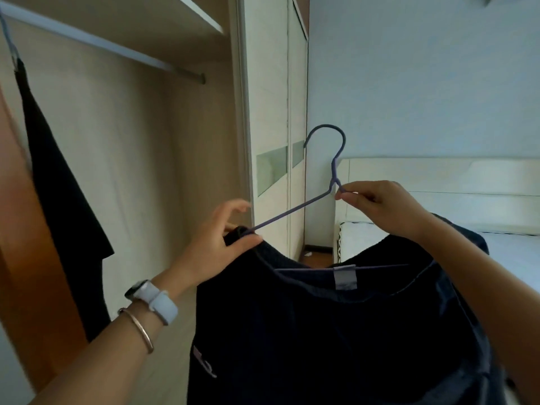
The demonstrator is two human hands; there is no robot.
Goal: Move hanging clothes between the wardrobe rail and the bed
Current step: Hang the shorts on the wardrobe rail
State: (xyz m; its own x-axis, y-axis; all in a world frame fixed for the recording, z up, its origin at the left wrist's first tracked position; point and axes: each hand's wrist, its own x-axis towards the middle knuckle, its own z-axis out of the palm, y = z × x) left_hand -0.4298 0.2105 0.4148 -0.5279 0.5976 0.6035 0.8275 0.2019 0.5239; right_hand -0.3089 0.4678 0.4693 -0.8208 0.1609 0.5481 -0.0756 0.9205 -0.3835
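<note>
Slim blue-violet wire hanger [292, 210] carrying dark navy top [321, 331], held in mid-air between silver wardrobe rail [102, 43] and white bed [511, 249]. Right hand [380, 203] pinches the wire below the neck; left hand [216, 247] pinches the top's shoulder at the hanger's arm end. Risk: that shoulder looks barely seated, so loosening the left pinch could let the top slide off. Hook points up, opening leftward; long axis runs low-left to high-right.

Sliding door [268, 112]: white, frosted panel inset.
Wall [409, 83]: pale blue, right of sliding door.
Floor [318, 258]: brown, below sliding door.
</note>
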